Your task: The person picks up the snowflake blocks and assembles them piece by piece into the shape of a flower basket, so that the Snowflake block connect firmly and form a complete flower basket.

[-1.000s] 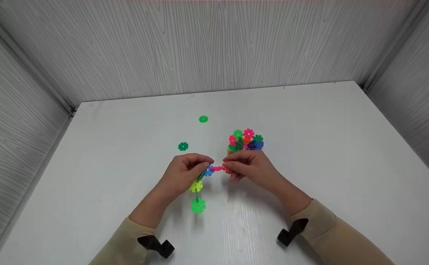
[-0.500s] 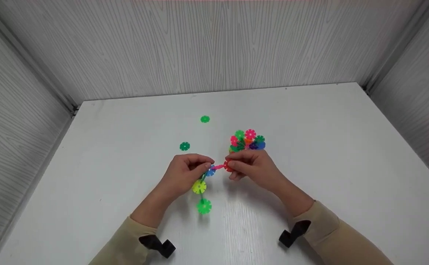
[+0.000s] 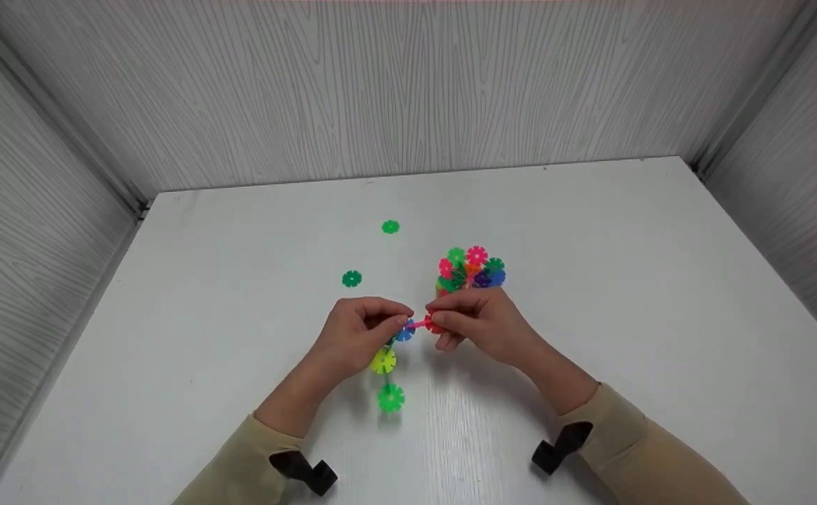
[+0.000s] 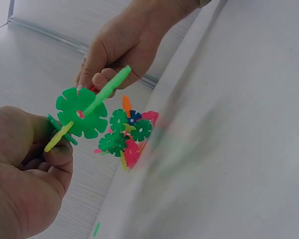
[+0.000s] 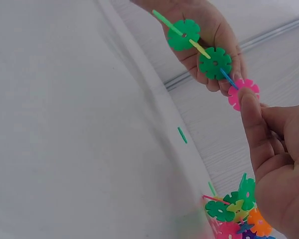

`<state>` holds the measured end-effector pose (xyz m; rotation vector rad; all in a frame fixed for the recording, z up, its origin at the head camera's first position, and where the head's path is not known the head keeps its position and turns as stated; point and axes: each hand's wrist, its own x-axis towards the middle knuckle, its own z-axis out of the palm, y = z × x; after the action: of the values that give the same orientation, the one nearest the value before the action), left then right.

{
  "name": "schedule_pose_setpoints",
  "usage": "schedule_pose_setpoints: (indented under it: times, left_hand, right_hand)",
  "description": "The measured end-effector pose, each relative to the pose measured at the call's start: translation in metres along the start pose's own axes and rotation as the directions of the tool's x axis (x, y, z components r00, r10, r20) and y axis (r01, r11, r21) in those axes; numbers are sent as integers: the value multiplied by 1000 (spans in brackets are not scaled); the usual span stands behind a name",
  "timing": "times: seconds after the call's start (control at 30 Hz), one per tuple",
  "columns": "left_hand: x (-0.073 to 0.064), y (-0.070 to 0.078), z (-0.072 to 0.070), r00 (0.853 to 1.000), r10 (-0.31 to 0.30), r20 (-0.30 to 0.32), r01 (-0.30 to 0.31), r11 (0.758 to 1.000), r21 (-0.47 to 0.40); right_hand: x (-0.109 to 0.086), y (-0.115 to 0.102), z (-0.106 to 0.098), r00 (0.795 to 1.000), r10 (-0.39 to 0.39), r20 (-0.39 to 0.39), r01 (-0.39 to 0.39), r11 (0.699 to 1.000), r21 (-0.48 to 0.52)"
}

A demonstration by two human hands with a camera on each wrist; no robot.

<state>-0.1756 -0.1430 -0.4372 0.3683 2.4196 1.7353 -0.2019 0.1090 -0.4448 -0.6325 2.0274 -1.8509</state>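
Both hands hold a chain of notched plastic snowflake discs above the white table (image 3: 625, 280). My left hand (image 3: 352, 340) pinches it beside the blue disc (image 3: 406, 331). From there a yellow disc (image 3: 383, 361) and a light green disc (image 3: 390, 398) trail toward the near side, with green discs (image 5: 215, 63) between them, as the right wrist view shows. My right hand (image 3: 482, 321) pinches a red disc (image 3: 433, 323) at the other end, partly covered by the fingers. Between the two hands a pink disc (image 5: 243, 94) joins blue to red.
Just beyond the right hand stands a cluster of joined discs (image 3: 477, 255) in several colours. A loose dark green disc (image 3: 352, 278) and a loose light green disc (image 3: 390, 226) lie farther back, left of it. Grained panels (image 3: 408, 91) wall the table's back and sides.
My left hand has shifted slightly right and nearer, and the trailing end of the chain has swung right. The right hand keeps its pinch on the red disc. Loose discs and cluster stay put.
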Motion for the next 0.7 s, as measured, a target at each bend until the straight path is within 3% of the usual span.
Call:
schedule_pose_setpoints:
  times: [0.2, 0.4, 0.7]
  left_hand:
    - [-2, 0, 1, 1000, 2, -24, -2, 1000, -2]
    - [-3, 5, -4, 999, 3, -51, -5, 999, -38]
    - [0, 3, -8, 998, -1, 56, 5, 997, -71]
  right_hand:
    - [2, -1, 0, 1000, 6, 16, -6, 999, -36]
    - [2, 2, -3, 998, -26, 59, 24, 999, 38]
    - [2, 0, 1, 999, -33, 17, 31, 994, 107]
